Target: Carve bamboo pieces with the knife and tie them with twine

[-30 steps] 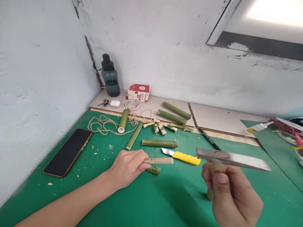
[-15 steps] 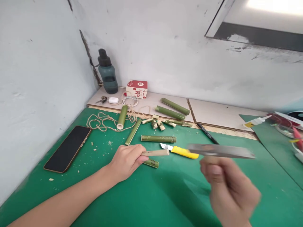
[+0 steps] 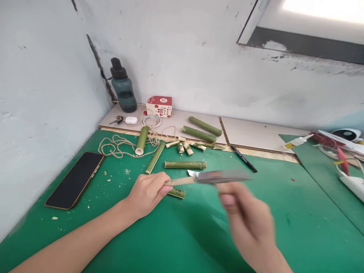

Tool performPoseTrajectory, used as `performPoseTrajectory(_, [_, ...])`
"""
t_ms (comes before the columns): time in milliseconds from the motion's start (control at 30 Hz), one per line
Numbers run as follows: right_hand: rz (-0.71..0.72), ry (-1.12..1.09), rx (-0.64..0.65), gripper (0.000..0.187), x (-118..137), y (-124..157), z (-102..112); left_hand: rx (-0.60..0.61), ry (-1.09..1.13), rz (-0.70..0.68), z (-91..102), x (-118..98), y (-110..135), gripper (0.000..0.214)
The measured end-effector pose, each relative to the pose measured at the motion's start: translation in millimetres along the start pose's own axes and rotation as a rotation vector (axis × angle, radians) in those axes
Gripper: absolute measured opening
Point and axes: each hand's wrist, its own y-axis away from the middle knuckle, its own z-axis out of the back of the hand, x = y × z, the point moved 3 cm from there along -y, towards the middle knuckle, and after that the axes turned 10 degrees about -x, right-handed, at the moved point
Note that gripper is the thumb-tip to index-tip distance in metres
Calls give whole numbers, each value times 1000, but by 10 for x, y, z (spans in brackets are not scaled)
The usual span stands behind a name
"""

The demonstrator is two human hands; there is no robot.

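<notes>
My left hand (image 3: 150, 191) is closed round a pale wooden handle (image 3: 180, 181) with small printed marks. Its other end is hidden under my fingers. Just below it lies a green bamboo piece (image 3: 178, 193) with dark marks, partly covered by my hand. My right hand (image 3: 247, 216) grips a hammer (image 3: 222, 176), blurred by motion. The left end of its metal head meets the end of the wooden handle. Behind the hammer, a yellow utility knife (image 3: 193, 173) is mostly covered, with its blade tip showing. A bamboo tube (image 3: 184, 165) lies just beyond.
A phone (image 3: 75, 180) lies at left, near tangled twine (image 3: 118, 146). Bamboo tubes (image 3: 199, 133) and short offcuts (image 3: 187, 148) lie farther back. A black marker (image 3: 243, 158) is behind my right hand. A bottle (image 3: 124, 91) and red-white box (image 3: 159, 107) stand by the wall.
My right hand has swung the hammer leftward, from apart to the end of the wooden handle. My left hand keeps its hold. The whole view has shifted slightly.
</notes>
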Motion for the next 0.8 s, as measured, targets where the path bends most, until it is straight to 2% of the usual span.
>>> performPoseTrajectory(33, [4,28,113,14,-4,7,-33,4,-9,4,1,0,0,35])
performPoseTrajectory(67, [1,19,144,13,-7,8,-42,0,-17,9,6,0,-2,34])
performPoseTrajectory(100, [-9,-27,84,13,-8,1,-23,-6,-20,13,11,0,-5,34])
performPoseTrajectory(167, [-26,-147,-171,20,-10,-13,54,-22,-8,6,21,-7,-14,34])
performPoseTrajectory(200, [-25,-181,-242,22,-8,-12,75,-26,4,-3,23,-11,-17,34])
performPoseTrajectory(233, [-15,-179,-229,23,-2,-12,71,-25,15,-12,22,-15,-18,35])
performPoseTrajectory(267, [-3,-143,-144,21,4,-12,45,-19,22,-20,19,-17,-18,35])
performPoseTrajectory(333, [8,-26,106,14,4,-2,-28,-4,19,-23,11,-13,-16,35])
performPoseTrajectory(367, [0,7,169,13,-3,-1,-44,0,15,-18,10,-9,-15,35])
performPoseTrajectory(400, [-16,0,141,13,-10,-10,-33,-3,12,-12,12,-6,-15,35])
performPoseTrajectory(500, [-60,-166,-242,21,-22,-41,79,-25,28,-10,28,-18,-17,34])
performPoseTrajectory(533, [-61,-193,-316,23,-23,-38,97,-26,39,-18,30,-28,-15,35])
performPoseTrajectory(567, [-49,-182,-295,23,-19,-34,86,-21,49,-26,31,-38,-13,35])
performPoseTrajectory(667, [0,-11,75,14,-24,1,-32,9,50,-39,23,-50,-4,35])
performPoseTrajectory(700, [-2,26,149,12,-44,11,-48,14,41,-36,23,-45,-4,35])
performPoseTrajectory(733, [-15,35,155,12,-73,8,-37,14,32,-32,25,-39,-6,34])
performPoseTrajectory(800, [-84,41,18,16,-172,-43,43,2,21,-32,36,-29,-15,34])
